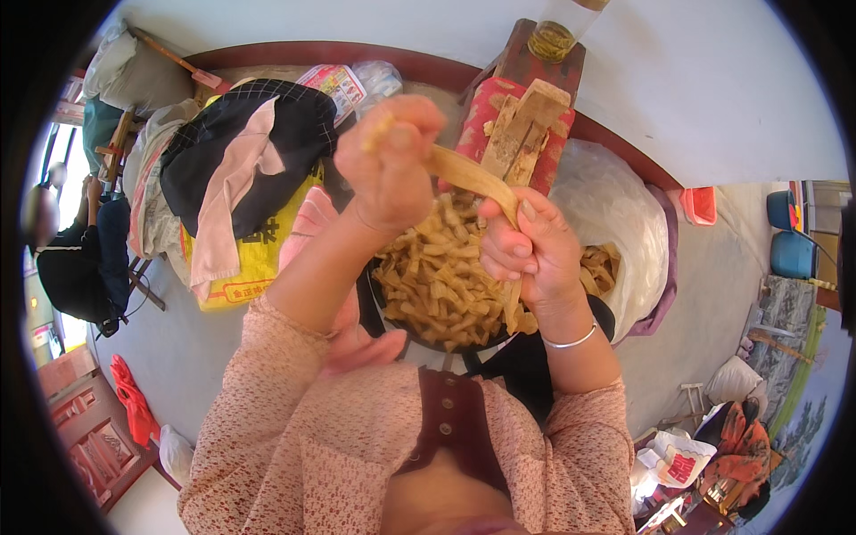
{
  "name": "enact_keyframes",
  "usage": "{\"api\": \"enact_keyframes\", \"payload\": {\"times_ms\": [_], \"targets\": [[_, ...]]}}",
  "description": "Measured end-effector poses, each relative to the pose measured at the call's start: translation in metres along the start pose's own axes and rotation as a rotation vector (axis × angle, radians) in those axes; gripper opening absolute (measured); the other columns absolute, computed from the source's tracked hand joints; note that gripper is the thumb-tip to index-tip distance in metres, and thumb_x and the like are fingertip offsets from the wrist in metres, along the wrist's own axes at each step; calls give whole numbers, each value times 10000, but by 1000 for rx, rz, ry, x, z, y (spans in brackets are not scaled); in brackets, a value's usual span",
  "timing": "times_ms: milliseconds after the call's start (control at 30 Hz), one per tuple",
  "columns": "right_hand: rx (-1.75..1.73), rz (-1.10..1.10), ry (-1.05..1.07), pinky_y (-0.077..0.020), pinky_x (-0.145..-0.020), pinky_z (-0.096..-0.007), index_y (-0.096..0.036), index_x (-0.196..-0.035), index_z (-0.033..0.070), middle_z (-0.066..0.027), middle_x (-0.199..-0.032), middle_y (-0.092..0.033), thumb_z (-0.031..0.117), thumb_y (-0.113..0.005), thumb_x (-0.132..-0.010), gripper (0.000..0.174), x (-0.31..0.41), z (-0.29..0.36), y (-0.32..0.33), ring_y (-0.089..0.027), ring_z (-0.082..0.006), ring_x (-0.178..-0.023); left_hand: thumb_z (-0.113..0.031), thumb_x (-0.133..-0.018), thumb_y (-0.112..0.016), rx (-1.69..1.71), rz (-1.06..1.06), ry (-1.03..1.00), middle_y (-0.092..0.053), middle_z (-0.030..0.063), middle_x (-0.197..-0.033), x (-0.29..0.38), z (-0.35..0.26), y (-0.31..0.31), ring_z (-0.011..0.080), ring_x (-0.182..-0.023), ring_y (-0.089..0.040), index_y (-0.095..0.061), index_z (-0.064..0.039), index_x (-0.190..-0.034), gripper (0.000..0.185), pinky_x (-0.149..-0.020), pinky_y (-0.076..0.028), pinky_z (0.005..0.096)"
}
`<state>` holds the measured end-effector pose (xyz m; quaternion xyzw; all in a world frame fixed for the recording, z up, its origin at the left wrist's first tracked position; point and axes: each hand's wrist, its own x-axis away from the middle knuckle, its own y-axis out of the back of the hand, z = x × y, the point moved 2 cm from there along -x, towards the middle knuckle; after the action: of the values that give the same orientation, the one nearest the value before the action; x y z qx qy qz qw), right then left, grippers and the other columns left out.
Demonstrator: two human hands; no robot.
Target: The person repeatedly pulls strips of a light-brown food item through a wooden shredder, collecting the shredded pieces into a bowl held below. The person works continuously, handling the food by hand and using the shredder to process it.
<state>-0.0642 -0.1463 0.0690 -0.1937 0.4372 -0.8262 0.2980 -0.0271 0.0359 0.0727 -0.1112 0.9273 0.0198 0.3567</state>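
Note:
My left hand (391, 167), slightly blurred, is closed in a fist around one end of a tan, flat, pliable strip (471, 175). The strip spans the gap to my right hand (538, 247), which pinches it between thumb and fingers. A narrow tan tail hangs below the right hand. Beneath both hands is a heap of short, folded-looking tan pieces (435, 274) in a round dark container (380, 302). To its right, more tan strips (598, 271) show in the mouth of a large clear plastic bag (612, 194).
Ahead, wooden blocks (528, 130) rest on a red patterned cloth (485, 103). Behind them a glass jar (554, 40) stands on a wooden bench (518, 50). At left, a pink towel (234, 194) drapes over black cloth (194, 167) and a yellow bag (294, 227). A seated person (80, 267) is farther left.

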Motion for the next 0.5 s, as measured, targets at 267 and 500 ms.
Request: {"api": "enact_keyframes", "payload": {"times_ms": [267,500], "targets": [[1359,-375,545,-460,-607,-264,-567,-1047,-15,-73,-768,-607,143,-566,-936,193,-3,-14,25,-583,-153,-666,-193,-904,-449,11,542,320,-469,217,-1366,47,1,-37,302,-1229,-502,-570,18,-1249,423,-979,-410,332],[319,-480,55,-289,-431,-246,-571,-883,43,50,-581,-412,240,-522,-961,218,-1,-14,42,-349,-68,-457,101,-694,-487,-204,515,409,-546,149,-1132,32,5,-43,194,-805,-561,-537,16,-817,158,-687,-462,294]]}}
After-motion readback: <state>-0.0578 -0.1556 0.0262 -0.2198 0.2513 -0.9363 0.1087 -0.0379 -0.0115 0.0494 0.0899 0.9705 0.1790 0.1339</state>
